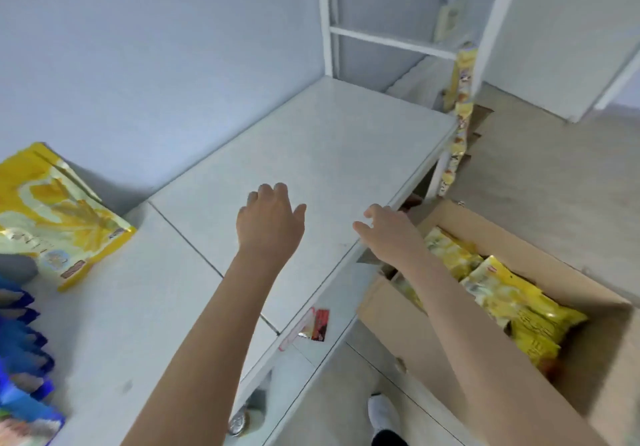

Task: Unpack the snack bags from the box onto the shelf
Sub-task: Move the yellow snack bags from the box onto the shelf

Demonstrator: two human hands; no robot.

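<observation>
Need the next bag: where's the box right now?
Head view, lower right: the open cardboard box sits beside the shelf front, under the right hand and forearm.

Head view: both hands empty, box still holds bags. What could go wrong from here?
1. The box seems partly tucked under the shelf edge, so yellow bags in the box lifted by the right hand could snag on it.
2. The yellow bag on the shelf lies close to the blue bags. The left hand may knock them when adding more.

One snack bag (52,217) on the shelf (311,154) at left; box (398,321) of bags (512,303) at right, below.
</observation>
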